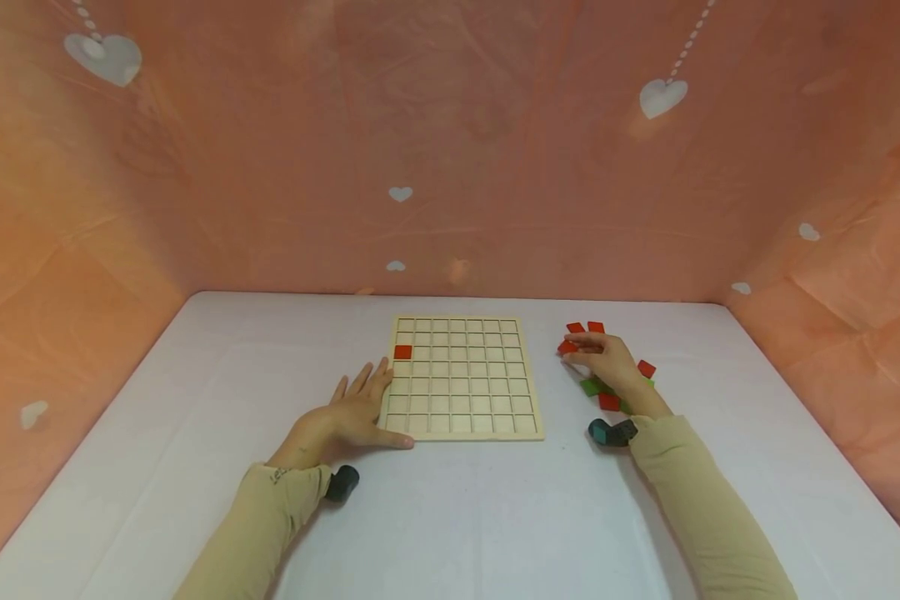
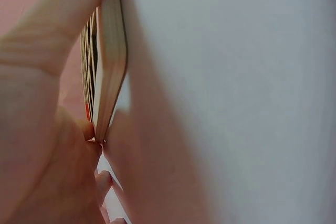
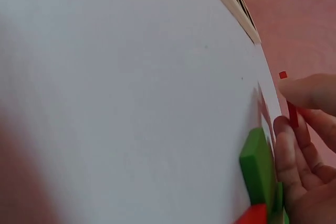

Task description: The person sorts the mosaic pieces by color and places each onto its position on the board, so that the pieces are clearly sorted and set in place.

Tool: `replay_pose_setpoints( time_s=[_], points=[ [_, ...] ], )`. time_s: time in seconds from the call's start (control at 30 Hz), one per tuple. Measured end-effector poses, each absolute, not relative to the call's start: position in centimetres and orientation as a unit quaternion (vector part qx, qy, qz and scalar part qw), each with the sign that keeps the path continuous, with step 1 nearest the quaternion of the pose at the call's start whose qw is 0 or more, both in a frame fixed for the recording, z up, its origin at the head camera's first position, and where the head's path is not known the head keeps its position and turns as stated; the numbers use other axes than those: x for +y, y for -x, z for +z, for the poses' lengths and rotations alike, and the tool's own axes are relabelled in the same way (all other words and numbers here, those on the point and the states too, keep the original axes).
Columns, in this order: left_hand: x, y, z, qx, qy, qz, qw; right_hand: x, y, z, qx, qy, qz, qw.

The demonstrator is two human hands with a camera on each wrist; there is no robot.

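Observation:
A pale wooden grid board lies flat on the table, with one red square tile in a cell of its leftmost column. My left hand rests at the board's left side, fingers spread and straight, the thumb along the near corner; the left wrist view shows the thumb on the board's edge. To the board's right, my right hand pinches a red tile between thumb and fingers. In the right wrist view this tile is held on edge, raised off the table.
Around my right hand lie loose red and green tiles, among them two red ones behind it, a red one to its right and a green one under the wrist. Orange cloth with white hearts walls the table's back and sides.

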State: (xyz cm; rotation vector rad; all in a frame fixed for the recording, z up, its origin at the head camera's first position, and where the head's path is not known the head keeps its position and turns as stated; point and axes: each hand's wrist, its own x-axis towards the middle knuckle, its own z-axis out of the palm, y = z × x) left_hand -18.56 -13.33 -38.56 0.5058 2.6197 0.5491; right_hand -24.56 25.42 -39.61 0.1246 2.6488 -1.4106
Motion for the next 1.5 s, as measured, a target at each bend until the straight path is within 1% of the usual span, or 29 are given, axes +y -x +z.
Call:
replay_pose_setpoints(
  time_s=[0.23, 0.67, 1.1, 1.5],
  points=[
    [-13.4, 18.5, -38.7, 0.941, -0.178, 0.198, 0.208, 24.8, 24.5, -39.4, 0.867, -0.030, -0.492, 0.069],
    [-13.4, 18.6, -38.7, 0.942, -0.178, 0.199, 0.206, 23.9, 24.5, -38.4, 0.871, 0.020, -0.489, 0.047],
    [-13.5, 18.7, -38.9, 0.941, -0.184, 0.198, 0.205, 22.3, 24.6, -37.9, 0.851, 0.017, -0.520, 0.072],
    [-13.4, 18.6, -38.7, 0.942, -0.179, 0.200, 0.203, 20.5, 25.2, -38.0, 0.845, 0.050, -0.529, 0.062]
  ],
)
